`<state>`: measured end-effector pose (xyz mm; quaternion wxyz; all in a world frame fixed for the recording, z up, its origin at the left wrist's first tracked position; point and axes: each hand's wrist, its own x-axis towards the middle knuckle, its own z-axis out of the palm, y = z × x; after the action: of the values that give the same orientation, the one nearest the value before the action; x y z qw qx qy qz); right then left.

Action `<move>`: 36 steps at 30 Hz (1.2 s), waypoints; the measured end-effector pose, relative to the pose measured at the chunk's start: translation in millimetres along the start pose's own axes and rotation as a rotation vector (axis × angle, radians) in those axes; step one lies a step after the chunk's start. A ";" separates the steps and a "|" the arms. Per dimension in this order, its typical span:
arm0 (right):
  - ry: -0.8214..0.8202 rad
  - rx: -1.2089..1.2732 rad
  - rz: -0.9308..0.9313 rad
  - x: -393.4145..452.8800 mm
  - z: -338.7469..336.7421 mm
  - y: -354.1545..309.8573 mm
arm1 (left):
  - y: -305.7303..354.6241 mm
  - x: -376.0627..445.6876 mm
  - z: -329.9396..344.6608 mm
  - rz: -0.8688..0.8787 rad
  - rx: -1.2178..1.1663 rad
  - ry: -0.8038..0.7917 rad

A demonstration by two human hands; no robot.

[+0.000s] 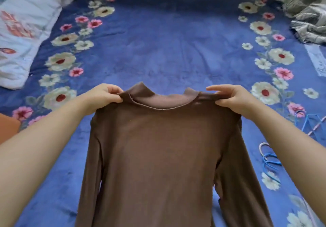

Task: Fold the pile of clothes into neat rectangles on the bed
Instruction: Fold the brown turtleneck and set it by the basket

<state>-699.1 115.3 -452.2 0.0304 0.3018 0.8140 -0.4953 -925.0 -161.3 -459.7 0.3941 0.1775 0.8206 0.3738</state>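
- A brown long-sleeved high-neck top (164,156) hangs at 6 o'clock over the blue floral bed (167,50).
- The left hand (104,96) pinches its left shoulder.
- The right hand (229,98) pinches its right shoulder.

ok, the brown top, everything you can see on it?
The brown top is plain, soft-looking knit with a high collar and long sleeves hanging along its sides. It is held up by the shoulders over the blue floral blanket, unfolded. The left hand and right hand each pinch a shoulder beside the collar.
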 end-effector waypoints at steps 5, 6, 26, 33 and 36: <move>0.170 -0.326 0.203 76.3 61.9 77.9 | -58.3 89.6 53.2 -0.009 0.428 0.301; 0.184 -0.386 0.214 80.4 73.6 89.1 | -69.8 96.7 61.0 0.000 0.441 0.311; 0.053 0.117 0.046 144.6 81.0 94.4 | -91.2 158.5 65.7 0.195 0.222 0.164; 0.116 -0.457 0.017 160.0 108.1 117.5 | -106.4 183.7 70.8 0.137 0.687 0.200; 0.104 -0.649 0.026 155.5 113.6 116.9 | -101.8 183.1 71.4 0.103 0.715 0.180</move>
<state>-793.3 131.5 -656.2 0.0898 0.3117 0.9259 -0.1935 -983.8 -87.1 -659.8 0.2141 0.3113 0.9208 0.0971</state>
